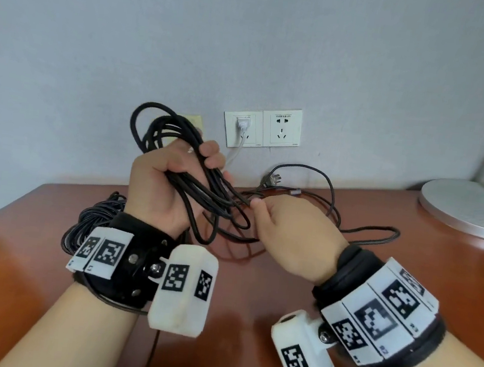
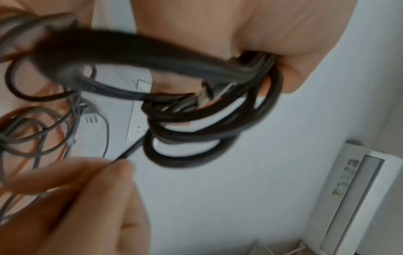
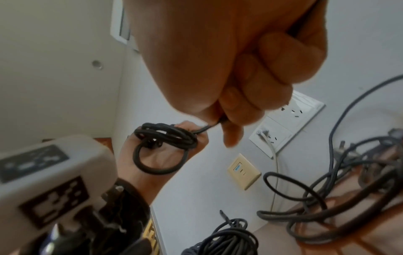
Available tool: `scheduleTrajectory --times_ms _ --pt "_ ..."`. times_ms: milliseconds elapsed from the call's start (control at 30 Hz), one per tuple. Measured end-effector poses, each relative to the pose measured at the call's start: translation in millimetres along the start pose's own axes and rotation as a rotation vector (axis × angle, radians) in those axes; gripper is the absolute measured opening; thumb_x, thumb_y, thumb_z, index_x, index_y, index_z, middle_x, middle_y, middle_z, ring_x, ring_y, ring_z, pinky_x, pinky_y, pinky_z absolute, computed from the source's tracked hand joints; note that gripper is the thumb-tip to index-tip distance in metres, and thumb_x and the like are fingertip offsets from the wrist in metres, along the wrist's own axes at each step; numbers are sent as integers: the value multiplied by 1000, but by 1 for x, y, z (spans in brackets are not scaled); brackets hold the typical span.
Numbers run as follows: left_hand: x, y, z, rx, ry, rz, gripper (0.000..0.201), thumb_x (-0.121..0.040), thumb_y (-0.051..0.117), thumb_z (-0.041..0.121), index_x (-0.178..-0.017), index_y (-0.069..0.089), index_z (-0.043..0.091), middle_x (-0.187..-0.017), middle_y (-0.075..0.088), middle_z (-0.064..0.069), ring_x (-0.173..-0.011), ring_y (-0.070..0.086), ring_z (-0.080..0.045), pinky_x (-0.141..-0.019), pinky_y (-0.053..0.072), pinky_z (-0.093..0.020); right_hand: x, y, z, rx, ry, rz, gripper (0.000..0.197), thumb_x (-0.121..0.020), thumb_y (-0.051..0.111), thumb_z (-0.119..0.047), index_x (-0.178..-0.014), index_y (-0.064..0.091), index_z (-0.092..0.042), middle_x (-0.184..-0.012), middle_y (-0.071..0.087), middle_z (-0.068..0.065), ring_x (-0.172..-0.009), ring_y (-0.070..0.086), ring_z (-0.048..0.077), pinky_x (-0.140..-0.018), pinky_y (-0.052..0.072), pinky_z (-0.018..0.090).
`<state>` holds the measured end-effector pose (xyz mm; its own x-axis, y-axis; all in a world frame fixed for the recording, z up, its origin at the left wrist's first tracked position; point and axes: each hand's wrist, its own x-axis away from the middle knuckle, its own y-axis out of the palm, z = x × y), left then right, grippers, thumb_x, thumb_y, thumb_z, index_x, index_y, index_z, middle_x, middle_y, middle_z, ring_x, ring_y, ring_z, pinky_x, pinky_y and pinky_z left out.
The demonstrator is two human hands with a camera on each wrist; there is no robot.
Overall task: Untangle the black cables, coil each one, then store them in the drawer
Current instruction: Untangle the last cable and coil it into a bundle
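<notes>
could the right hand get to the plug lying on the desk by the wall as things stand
Probably yes, once freed: the right hand pinches a cable strand, and the plug lies just beyond it on the desk, with only loose cable between.

my room, home or hotel-like: wooden desk [image 1: 312,298] against grey wall; wall sockets [image 1: 262,127] just above desk, lamp base [image 1: 469,208] on desk.

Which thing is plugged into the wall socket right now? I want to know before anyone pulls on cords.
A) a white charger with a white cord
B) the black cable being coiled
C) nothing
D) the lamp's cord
A: a white charger sits in the left socket, while the black cable's plug lies loose on the desk.
</notes>
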<state>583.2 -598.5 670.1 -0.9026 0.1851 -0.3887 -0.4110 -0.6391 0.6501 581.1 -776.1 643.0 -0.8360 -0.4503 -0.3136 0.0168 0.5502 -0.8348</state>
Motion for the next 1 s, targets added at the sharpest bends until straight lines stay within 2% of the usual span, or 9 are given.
scheduleTrajectory --times_ms 167,367,500,600,633,700,767,867,1000 --pt "1 -9 17 -223 186 276 48 -44 42 -7 -85 45 19 -81 48 -3 -71 45 -17 -71 36 -32 9 -2 -4 303 -77 -293 34 -103 29 -38 -77 43 -22 -74 47 -4 -77 49 24 -73 40 34" --pt "2 -1 11 -814 274 472 38 -51 44 -3 -64 64 26 -73 51 5 -68 47 -9 -66 32 -26 20 -27 -26 374 -405 -157 23 -96 34 -39 -80 44 -26 -85 58 -7 -80 54 19 -67 42 32" --pt "4 5 -7 -1126 169 356 38 -52 49 5 -90 55 9 -83 45 -7 -77 43 -15 -66 34 -25 20 -30 -32 335 -484 -61 33 -88 15 -43 -79 45 -31 -84 55 -11 -77 51 13 -68 46 34" --pt "6 10 -17 -1091 55 247 26 -59 59 14 -85 55 15 -83 44 -7 -74 43 -15 -67 34 -26 13 -26 -24 276 -500 -5 30 -88 15 -44 -80 40 -31 -82 57 -11 -71 51 14 -65 47 36" --pt "6 11 -20 -1022 20 233 18 -64 66 27 -79 59 19 -80 46 -7 -73 45 -16 -68 36 -28 10 -24 -21 243 -494 17 28 -89 16 -46 -80 38 -32 -79 56 -12 -69 48 13 -64 48 38" --pt "9 11 -25 -943 -50 166 39 -65 69 68 -68 68 30 -75 53 -4 -73 53 -18 -73 42 -32 6 -22 -15 165 -472 43 27 -90 20 -51 -79 39 -35 -76 55 -13 -67 47 11 -64 49 41" --pt "11 9 -31 -887 -73 31 55 -58 59 86 -67 75 34 -74 67 7 -74 65 -8 -73 52 -22 4 -22 -12 58 -435 68 25 -91 31 -55 -78 44 -38 -72 57 -13 -67 50 9 -66 49 40" --pt "11 4 -35 -801 -117 -185 67 -58 61 81 -97 78 30 -96 75 5 -96 70 -8 -82 57 -25 3 -24 -10 -129 -351 145 27 -86 62 -53 -73 56 -31 -64 56 -12 -61 50 6 -62 47 32" --pt "11 3 -33 -763 -226 -242 100 -53 78 73 -118 56 0 -101 71 -12 -98 69 -23 -87 56 -44 1 -23 -8 -237 -263 186 46 -71 82 -46 -56 42 -28 -54 45 -8 -54 40 9 -53 35 28"
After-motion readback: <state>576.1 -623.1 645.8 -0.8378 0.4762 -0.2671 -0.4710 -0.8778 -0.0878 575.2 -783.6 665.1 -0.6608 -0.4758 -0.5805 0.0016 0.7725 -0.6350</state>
